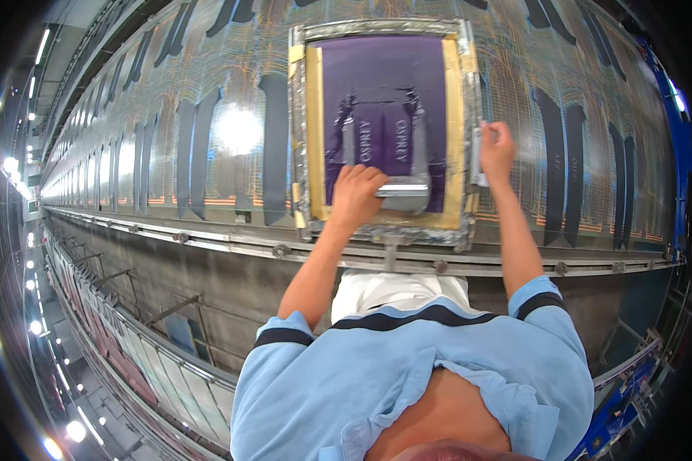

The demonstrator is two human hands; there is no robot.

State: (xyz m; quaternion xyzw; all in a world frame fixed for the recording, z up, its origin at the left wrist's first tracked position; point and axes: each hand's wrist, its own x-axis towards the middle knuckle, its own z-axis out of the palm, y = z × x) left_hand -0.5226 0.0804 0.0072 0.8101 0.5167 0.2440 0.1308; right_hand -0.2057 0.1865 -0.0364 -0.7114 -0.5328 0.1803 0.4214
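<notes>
We list one silver squeegee [406, 187], picture centre, its left end gripped in the closed fingers of the left hand [355, 196], over the purple screen [384, 69] of a taped frame [377, 32]. We enter the right hand [498, 152], right of centre, fingers curled beside the frame's right edge; whether they pinch anything, we cannot tell. We note dark strips [275, 138] along the desk [242, 184], left and right.

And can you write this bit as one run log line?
left hand: holds shiny silver scraper over purple rectangular screen | right hand: beside right edge of rectangular silver-taped frame | right grip: unclear
</notes>
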